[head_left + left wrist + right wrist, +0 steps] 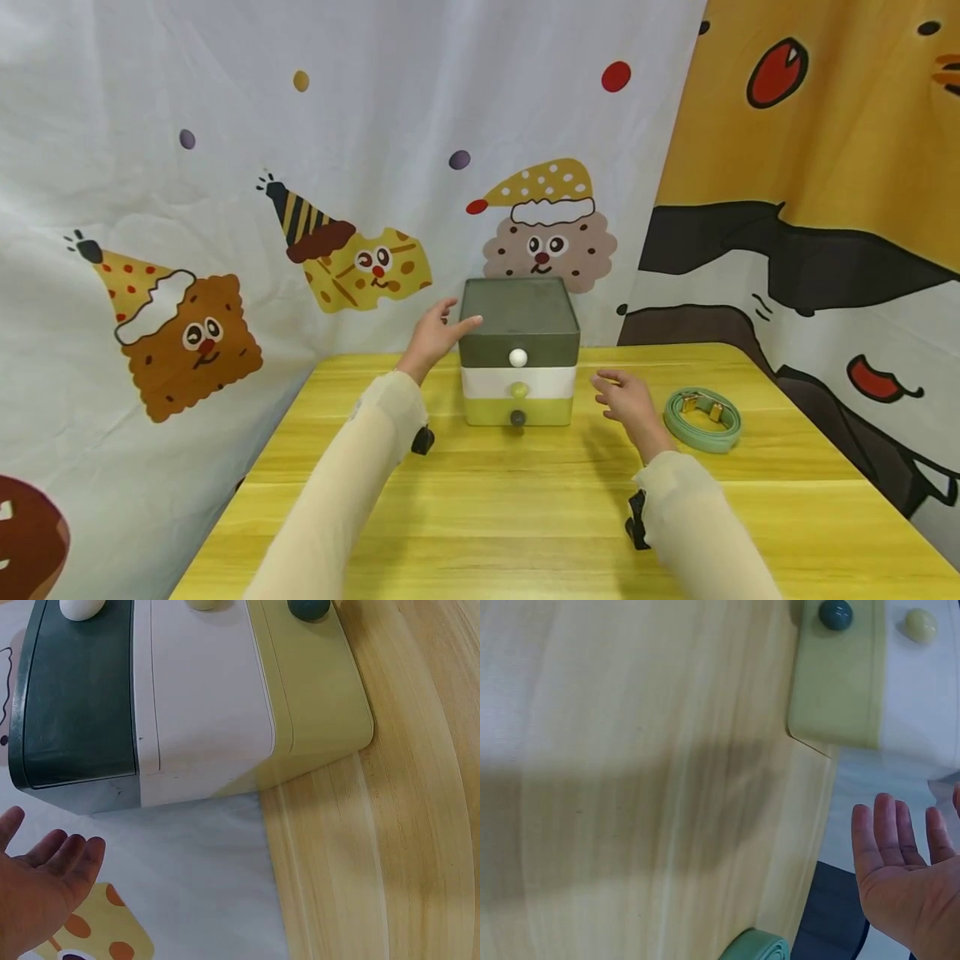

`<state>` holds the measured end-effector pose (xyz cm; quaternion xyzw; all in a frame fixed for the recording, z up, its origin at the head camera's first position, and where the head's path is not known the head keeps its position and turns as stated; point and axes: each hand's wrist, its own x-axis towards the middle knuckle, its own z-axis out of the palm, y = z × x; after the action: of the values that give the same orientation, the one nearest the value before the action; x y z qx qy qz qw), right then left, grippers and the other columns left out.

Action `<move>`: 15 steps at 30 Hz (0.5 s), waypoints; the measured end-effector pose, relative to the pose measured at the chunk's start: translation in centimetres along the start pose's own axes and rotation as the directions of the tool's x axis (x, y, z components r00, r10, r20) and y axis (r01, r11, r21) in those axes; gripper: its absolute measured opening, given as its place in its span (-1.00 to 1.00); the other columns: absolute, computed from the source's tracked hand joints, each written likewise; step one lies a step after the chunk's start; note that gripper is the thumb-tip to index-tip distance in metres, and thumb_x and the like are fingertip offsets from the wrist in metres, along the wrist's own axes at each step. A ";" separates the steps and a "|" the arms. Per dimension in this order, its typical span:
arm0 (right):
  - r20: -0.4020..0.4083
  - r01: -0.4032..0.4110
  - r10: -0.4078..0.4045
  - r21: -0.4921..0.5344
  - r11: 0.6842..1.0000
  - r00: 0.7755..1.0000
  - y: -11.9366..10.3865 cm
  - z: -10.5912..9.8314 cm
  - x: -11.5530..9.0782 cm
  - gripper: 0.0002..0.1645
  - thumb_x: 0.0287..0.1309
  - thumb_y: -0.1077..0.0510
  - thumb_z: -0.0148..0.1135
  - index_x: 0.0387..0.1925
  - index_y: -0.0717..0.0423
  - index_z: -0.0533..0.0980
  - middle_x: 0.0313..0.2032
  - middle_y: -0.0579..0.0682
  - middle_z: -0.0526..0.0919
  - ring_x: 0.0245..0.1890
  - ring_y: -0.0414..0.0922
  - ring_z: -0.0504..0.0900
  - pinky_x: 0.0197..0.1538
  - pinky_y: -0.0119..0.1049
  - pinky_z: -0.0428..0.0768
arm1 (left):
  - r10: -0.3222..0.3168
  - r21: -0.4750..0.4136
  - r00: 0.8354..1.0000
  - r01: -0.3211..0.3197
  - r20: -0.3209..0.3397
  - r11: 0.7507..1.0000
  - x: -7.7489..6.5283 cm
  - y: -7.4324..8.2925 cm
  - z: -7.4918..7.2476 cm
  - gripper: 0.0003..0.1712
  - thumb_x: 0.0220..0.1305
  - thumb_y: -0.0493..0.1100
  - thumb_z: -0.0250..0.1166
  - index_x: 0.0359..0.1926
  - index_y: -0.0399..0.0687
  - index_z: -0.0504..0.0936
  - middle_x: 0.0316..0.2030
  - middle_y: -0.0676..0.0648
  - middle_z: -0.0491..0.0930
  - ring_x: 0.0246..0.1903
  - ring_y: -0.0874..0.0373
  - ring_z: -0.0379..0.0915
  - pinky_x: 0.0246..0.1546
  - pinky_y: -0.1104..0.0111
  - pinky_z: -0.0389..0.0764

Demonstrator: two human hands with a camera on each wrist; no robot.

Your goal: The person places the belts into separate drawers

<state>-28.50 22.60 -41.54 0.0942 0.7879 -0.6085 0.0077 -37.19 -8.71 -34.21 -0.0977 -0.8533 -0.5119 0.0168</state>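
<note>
A small three-tier drawer box [519,350] stands at the back of the wooden table, dark green on top, white in the middle, yellow-green below. Each drawer front has a round knob; the top knob [517,357] is white. My left hand [437,335] is raised at the box's upper left side, fingers relaxed, holding nothing. On the other side, my right hand [628,405] hovers to the right of the box with its fingers loosely extended and its palm bare in the right wrist view. Between that hand and the box's white tier shows a gap.
A coiled green belt [703,420] with gold-coloured metal parts lies on the table [525,517], right of my right hand. Behind the table hangs a white curtain [375,125] printed with cartoon snacks. Black wrist devices [637,521] sit at both cuffs.
</note>
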 end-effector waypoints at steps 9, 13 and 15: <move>0.045 -0.044 0.046 -0.044 0.998 0.998 1.4 2.1 -0.5 -0.38 0.48 -0.03 0.04 0.38 0.26 0.29 0.34 0.34 0.31 0.27 0.26 0.42 0.22 0.16 0.44 | -0.011 0.013 0.999 0.010 0.050 1.000 0.4 -0.3 0.4 0.07 0.22 0.36 0.30 0.56 0.07 0.05 0.49 -0.19 0.08 0.43 -0.11 0.05 0.32 -0.05 0.27; 0.064 -0.046 0.048 -0.038 0.998 0.997 1.7 3.3 -0.9 -0.38 0.48 -0.04 0.06 0.36 0.27 0.31 0.33 0.34 0.32 0.25 0.28 0.42 0.22 0.17 0.44 | -0.028 0.036 0.997 0.025 0.076 0.999 0.4 -0.4 0.5 0.11 0.20 0.40 0.29 0.57 0.05 0.02 0.50 -0.18 0.07 0.44 -0.14 0.03 0.33 -0.06 0.24; 0.064 -0.044 0.046 -0.037 0.998 0.997 1.9 3.9 -1.0 -0.40 0.47 -0.03 0.07 0.34 0.27 0.34 0.32 0.34 0.34 0.23 0.28 0.44 0.20 0.17 0.46 | -0.032 0.048 0.995 0.028 0.090 0.998 0.5 -0.5 0.5 0.13 0.19 0.42 0.28 0.58 0.05 0.00 0.50 -0.18 0.06 0.45 -0.14 0.01 0.35 -0.06 0.23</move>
<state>-27.63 19.23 -44.28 0.0918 0.7957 -0.5966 0.0488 -37.72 -8.39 -34.82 -0.1076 -0.8662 -0.4872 -0.0277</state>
